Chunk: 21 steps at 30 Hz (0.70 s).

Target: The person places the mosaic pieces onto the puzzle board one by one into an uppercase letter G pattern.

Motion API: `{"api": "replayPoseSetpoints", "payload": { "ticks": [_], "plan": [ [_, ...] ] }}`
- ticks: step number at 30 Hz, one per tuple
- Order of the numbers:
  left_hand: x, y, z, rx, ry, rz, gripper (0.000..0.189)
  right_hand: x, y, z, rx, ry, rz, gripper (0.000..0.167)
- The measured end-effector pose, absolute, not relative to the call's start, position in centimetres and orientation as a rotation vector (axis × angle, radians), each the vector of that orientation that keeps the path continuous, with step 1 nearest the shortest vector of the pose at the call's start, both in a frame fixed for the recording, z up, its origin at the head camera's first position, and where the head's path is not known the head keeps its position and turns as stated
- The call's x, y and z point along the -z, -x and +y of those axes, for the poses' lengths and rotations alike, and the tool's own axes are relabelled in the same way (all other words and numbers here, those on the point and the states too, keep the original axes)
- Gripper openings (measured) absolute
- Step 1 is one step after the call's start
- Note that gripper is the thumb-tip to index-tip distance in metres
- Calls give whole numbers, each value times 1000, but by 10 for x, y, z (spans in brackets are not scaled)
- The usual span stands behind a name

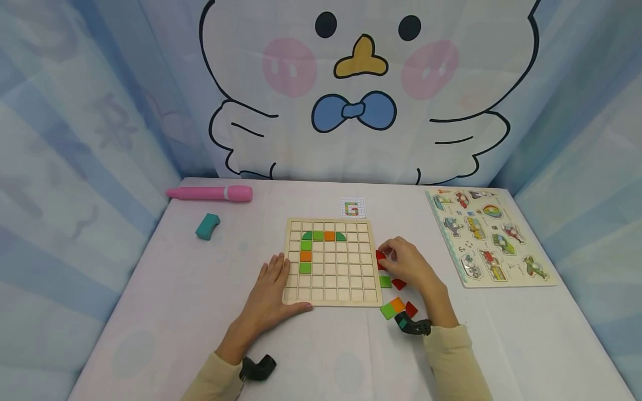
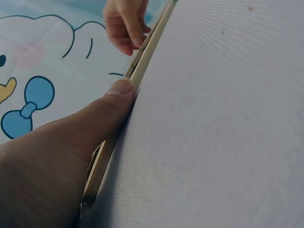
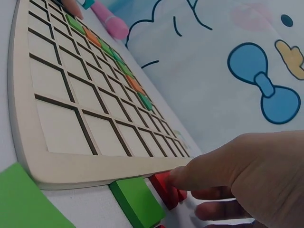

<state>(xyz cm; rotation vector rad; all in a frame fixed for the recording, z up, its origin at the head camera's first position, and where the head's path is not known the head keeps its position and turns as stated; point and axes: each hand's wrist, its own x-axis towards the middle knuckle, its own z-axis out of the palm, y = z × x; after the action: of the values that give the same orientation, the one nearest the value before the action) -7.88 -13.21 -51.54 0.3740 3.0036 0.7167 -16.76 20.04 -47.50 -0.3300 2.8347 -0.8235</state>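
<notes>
The gridded board (image 1: 341,278) lies between the left and right edges of the worktop (image 1: 346,345); the left hand (image 1: 268,295) rests, fingers extended, at the board's left edge, and the right hand (image 1: 408,264) pinches a red piece (image 3: 164,189) beside its right edge

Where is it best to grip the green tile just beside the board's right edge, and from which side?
Pinch the green tile by its near and far edges, probably coming straight down from above: it lies flat, with the board along its left and a red piece close on its right, so those edges look freer.
</notes>
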Motion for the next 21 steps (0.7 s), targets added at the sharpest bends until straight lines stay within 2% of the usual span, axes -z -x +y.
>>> {"api": "replayPoseSetpoints", "payload": {
  "ticks": [21],
  "plan": [
    [514,79,-132,-725,-369,2995,117,469,167,206,805,356,2720,25]
  ]
}}
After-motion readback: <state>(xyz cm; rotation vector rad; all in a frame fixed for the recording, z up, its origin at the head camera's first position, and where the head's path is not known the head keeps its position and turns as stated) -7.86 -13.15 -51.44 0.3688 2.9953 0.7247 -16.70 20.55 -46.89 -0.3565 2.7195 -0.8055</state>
